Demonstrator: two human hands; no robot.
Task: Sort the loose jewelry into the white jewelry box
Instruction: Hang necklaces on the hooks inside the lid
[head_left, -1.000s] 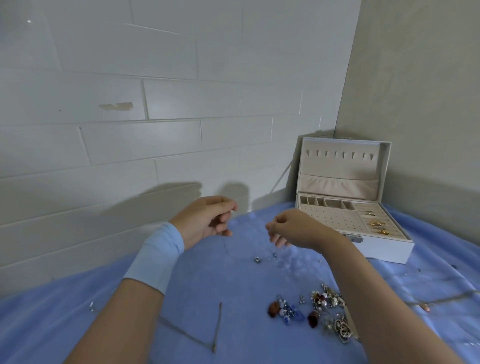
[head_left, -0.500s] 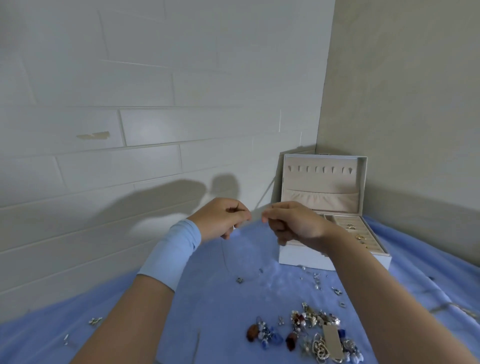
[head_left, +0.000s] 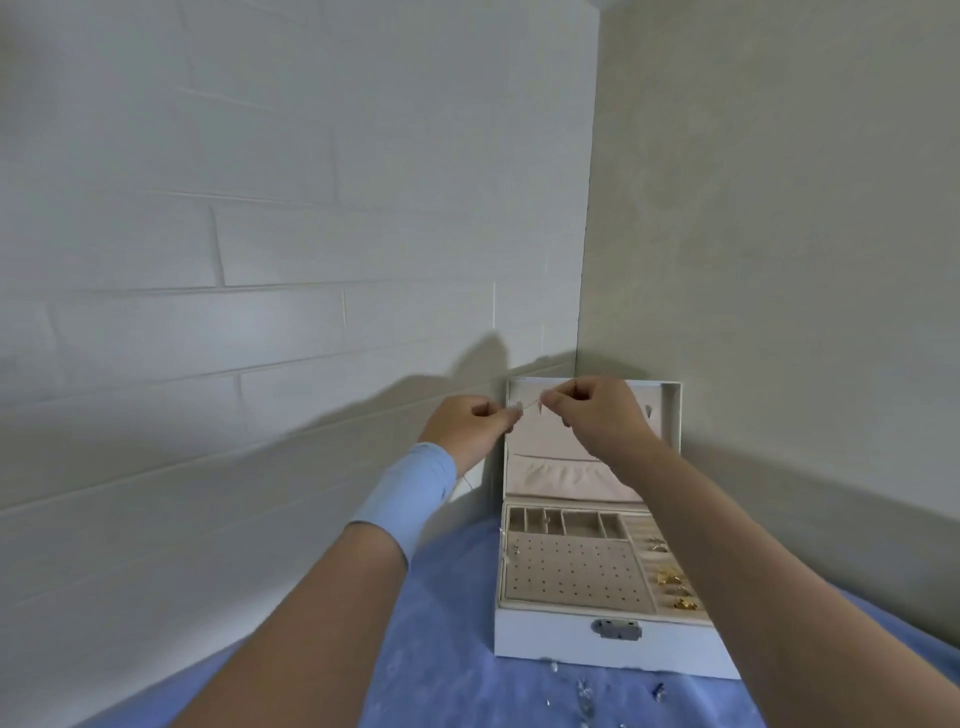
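Blue cloth, open white box, hands w/ chain blocking lid

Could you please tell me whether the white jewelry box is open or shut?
Open: the white jewelry box has its lid standing upright and its tray compartments exposed.

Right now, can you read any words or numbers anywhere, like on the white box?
None can be read. The white jewelry box, its grey metal clasp, the light blue wristband and the blue cloth show no words, numbers or logos; nor does the thin chain pinched between the left hand and right hand.
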